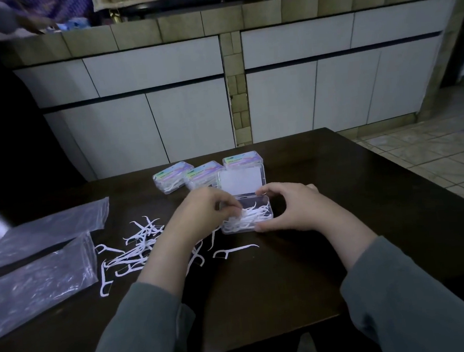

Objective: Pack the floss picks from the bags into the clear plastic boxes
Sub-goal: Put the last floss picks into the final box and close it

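An open clear plastic box [264,201] lies mid-table with its lid [241,181] standing up behind it and white floss picks inside. My left hand [200,214] reaches into the box from the left, its curled fingers on the picks there. My right hand [289,207] grips the box's right side, thumb at the front edge and fingers at the hinge. Several loose floss picks [136,250] lie scattered on the table to the left of the box. Two clear plastic bags [44,237] lie flat at the left.
Three closed boxes [174,176] with floss picks and coloured labels stand in a row behind the open one. The dark wooden table [262,298] ends at the right; tiled floor lies beyond. White cabinets run along the back. Another person's hand shows at top left.
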Tool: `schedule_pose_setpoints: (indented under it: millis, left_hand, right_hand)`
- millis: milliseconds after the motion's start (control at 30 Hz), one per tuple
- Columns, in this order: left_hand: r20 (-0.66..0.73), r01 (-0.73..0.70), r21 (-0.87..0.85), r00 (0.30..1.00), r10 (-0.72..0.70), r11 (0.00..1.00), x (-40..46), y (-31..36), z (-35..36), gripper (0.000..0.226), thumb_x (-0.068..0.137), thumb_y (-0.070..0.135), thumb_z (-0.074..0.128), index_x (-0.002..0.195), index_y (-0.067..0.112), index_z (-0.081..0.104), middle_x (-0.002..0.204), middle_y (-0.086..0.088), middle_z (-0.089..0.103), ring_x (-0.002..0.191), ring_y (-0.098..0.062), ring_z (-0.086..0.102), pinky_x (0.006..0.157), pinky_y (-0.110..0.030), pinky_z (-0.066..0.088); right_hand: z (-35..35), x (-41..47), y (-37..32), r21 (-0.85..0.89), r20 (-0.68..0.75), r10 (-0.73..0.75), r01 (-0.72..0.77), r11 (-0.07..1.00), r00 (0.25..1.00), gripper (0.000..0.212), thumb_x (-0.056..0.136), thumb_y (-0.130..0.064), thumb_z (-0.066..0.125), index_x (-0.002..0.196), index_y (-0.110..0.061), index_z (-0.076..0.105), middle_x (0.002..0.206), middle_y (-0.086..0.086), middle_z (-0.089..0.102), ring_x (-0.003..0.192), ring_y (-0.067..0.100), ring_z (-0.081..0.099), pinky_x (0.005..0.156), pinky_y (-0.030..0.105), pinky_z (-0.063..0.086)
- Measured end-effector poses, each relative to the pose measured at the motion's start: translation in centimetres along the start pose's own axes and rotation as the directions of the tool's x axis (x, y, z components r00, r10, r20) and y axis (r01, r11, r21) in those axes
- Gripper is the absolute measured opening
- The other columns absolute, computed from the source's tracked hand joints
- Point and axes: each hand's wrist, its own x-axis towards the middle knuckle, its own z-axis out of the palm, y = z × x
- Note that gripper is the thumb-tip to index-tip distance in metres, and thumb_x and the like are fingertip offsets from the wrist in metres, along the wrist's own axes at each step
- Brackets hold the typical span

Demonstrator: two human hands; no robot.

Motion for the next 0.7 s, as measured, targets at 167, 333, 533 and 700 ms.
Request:
schedule_pose_setpoints:
  millis: [167, 333, 533, 700]
  left_hand:
    - [-0.129, -0.021, -0.09, 0.992, 0.009, 0.996, -1.8, -1.5, -1.3, 0.009, 0.089, 0.033, 0.066, 0.095, 0.033, 0.073, 0.086, 0.022, 0.067, 0.083, 0.006, 0.06, 0.074, -0.017, 0.048]
    - [-0.216, 0.033, -0.014, 0.976, -0.035, 0.999, -5.0, -5.2, -3.6, 0.006, 0.088, 0.035, 0.066, 0.089, 0.04, 0.068, 0.087, 0.02, 0.064, 0.083, 0.001, 0.058, 0.072, -0.022, 0.046]
    - [-0.405, 0.266, 0.004, 0.882, -0.242, 0.964, -9.2, -11.0, -5.5, 0.009, 0.089, 0.036, 0.063, 0.086, 0.03, 0.069, 0.083, 0.015, 0.065, 0.086, -0.012, 0.059, 0.077, -0.041, 0.052]
    - [-0.332, 0.248, 0.056, 0.918, -0.216, 0.967, -12.5, -13.2, -7.2, 0.015, 0.085, 0.032, 0.065, 0.1, 0.034, 0.065, 0.1, 0.013, 0.063, 0.101, -0.013, 0.048, 0.086, -0.033, 0.042]
  right_hand:
    - [0.5, -0.7, -1.2, -0.099, -0.18, -0.083, 0.066, 0.993, 0.98, 0.082, 0.068, -0.075, 0.063, 0.14, -0.045, 0.037, 0.137, -0.009, 0.038, 0.128, 0.013, 0.034, 0.103, 0.037, 0.026]
    - [2.8, -2.4, -6.5, -0.055, -0.227, -0.342, 0.339, 0.939, 0.912, 0.044, 0.085, -0.061, 0.057, 0.124, -0.041, 0.056, 0.118, -0.014, 0.054, 0.115, 0.007, 0.045, 0.098, 0.034, 0.028]
    - [6.5, 0.2, -13.1, -0.184, -0.107, -0.461, 0.438, 0.88, 0.881, 0.038, 0.092, -0.052, 0.05, 0.125, -0.035, 0.059, 0.121, -0.007, 0.055, 0.114, 0.016, 0.046, 0.094, 0.04, 0.028]
    - [7.6, 3.8, -15.8, -0.27, -0.062, -0.378, 0.349, 0.898, 0.924, 0.05, 0.091, -0.057, 0.046, 0.13, -0.029, 0.056, 0.128, 0.0, 0.054, 0.12, 0.023, 0.045, 0.099, 0.044, 0.028]
